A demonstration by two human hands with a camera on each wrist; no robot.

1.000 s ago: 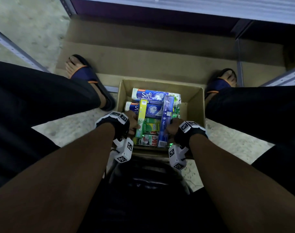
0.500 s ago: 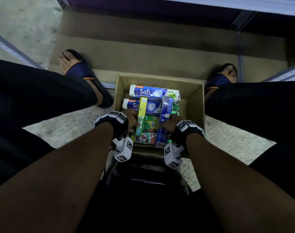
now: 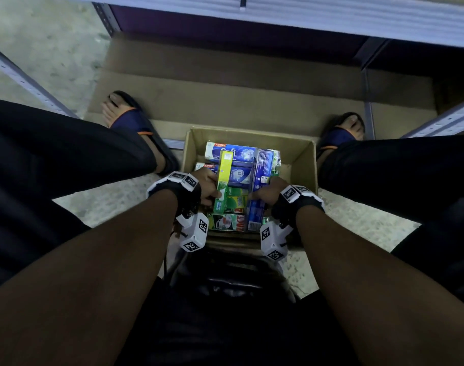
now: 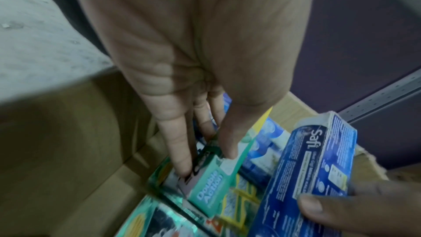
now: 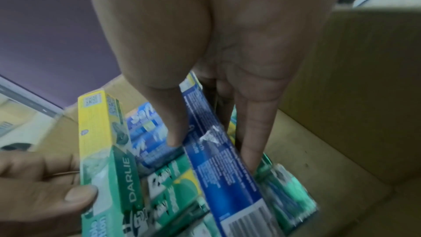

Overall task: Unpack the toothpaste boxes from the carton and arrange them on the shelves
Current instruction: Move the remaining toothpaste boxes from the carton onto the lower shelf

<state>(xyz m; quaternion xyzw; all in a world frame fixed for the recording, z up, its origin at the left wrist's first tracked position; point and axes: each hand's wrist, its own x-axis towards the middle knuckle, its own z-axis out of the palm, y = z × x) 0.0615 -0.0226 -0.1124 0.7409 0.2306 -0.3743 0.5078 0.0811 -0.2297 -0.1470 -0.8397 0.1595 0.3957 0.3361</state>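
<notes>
An open brown carton (image 3: pixel 301 157) stands on the floor between my feet, packed with toothpaste boxes. My left hand (image 3: pixel 208 187) grips a yellow-and-green Darlie box (image 3: pixel 223 178) by its near end, thumb on one face and fingers (image 4: pixel 180 152) on the other. The same Darlie box (image 5: pixel 107 143) stands on edge in the right wrist view. My right hand (image 3: pixel 265 194) grips a blue Safi box (image 3: pixel 260 186), held on edge with the thumb (image 5: pixel 175 125) on one face and fingers on the other. More blue Safi boxes (image 3: pixel 231 151) and green boxes (image 3: pixel 235 200) lie below.
A flattened sheet of cardboard (image 3: pixel 225 85) lies on the floor beyond the carton, under a shelf rack. A grey shelf edge (image 3: pixel 331 19) runs across the top, with metal uprights (image 3: pixel 22 77) at both sides. My sandalled feet (image 3: pixel 125 114) flank the carton.
Both hands have lifted their boxes a little higher out of the carton and towards the far side. The head view has shifted slightly.
</notes>
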